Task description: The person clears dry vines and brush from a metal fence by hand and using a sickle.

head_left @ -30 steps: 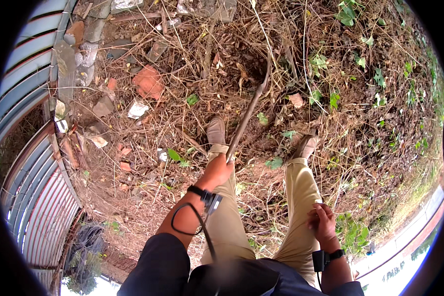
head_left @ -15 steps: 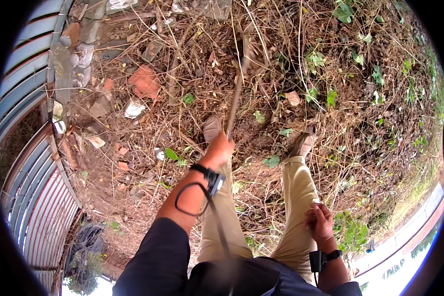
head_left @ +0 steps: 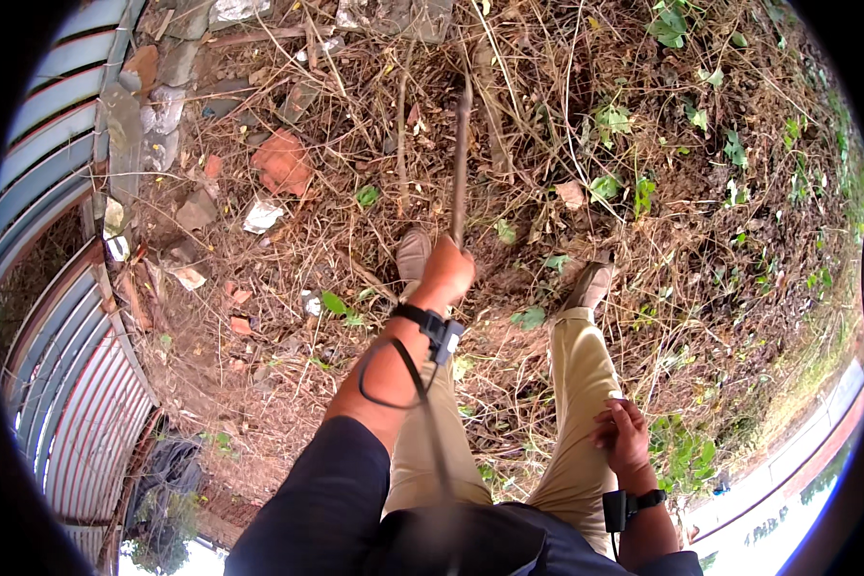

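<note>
My left hand (head_left: 448, 273) is closed round the near end of a long brown wooden shaft (head_left: 461, 178), which looks like a stick or tool handle. The shaft points away from me over dry stems, and its far end is lost among them, so I cannot make out any head. My right hand (head_left: 626, 437) hangs by my right thigh with its fingers curled in. A small whitish bit shows at its fingertips, too small to name. Each wrist wears a black strap with a small box, and a cable loops from the left one.
Dry stems and leaf litter (head_left: 528, 384) cover the ground, with scattered green leaves. A broken reddish brick (head_left: 282, 163) and a white shard (head_left: 261, 215) lie left of the shaft. Corrugated metal sheeting (head_left: 77, 403) stands along the left. My shoes (head_left: 414, 254) are planted among the stems.
My left hand has moved slightly right and toward the far side with the shaft, which now stands straighter. My right hand has stayed by the thigh.
</note>
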A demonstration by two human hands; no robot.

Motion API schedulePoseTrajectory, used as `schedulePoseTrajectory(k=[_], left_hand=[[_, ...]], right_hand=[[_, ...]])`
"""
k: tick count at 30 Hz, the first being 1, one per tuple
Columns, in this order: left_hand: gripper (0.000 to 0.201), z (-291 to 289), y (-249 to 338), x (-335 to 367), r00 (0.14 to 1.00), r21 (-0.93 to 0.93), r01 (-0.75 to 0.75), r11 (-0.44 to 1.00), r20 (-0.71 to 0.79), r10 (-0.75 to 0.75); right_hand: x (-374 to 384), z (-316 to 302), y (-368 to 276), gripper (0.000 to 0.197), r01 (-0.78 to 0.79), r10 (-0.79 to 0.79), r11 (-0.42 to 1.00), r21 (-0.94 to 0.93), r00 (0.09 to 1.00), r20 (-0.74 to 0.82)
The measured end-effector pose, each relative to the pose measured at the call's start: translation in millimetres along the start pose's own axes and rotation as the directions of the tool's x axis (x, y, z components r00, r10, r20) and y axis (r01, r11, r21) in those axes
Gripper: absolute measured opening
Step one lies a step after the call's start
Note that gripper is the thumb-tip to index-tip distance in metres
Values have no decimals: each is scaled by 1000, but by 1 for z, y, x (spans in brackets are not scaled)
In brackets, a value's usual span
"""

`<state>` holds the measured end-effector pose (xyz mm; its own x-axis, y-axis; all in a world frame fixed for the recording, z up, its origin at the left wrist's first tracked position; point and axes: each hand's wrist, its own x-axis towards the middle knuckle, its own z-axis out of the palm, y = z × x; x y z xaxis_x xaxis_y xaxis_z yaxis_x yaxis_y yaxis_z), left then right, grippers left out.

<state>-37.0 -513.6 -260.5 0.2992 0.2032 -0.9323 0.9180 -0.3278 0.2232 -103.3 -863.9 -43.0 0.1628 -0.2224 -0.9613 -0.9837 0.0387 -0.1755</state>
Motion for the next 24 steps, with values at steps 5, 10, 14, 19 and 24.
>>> schedulePoseTrajectory(k=[5, 10, 14, 19, 24], left_hand=[[34, 30, -47, -55, 968, 150, -90, 985, 246, 51], [27, 7, -94, -86, 981, 181, -191, 965, 74, 180], [26, 3, -80, -87, 995, -160, -40, 986, -95, 25], [31, 1, -33, -38, 995, -464, 32, 885, -70, -73], [36, 21, 17, 4, 996, -218, 54, 975, -59, -68]], right_hand=[[0, 1, 1, 19, 25, -24, 999, -24, 999, 30], [3, 2, 1, 19, -4, 4, 1000, -24, 1000, 13], [3, 1, -1, 19, -2, 2, 1000, -27, 1000, 15], [4, -2, -1, 20, 5, -5, 1000, -28, 1000, 22], [4, -6, 0, 21, 29, -28, 999, -37, 999, 15]])
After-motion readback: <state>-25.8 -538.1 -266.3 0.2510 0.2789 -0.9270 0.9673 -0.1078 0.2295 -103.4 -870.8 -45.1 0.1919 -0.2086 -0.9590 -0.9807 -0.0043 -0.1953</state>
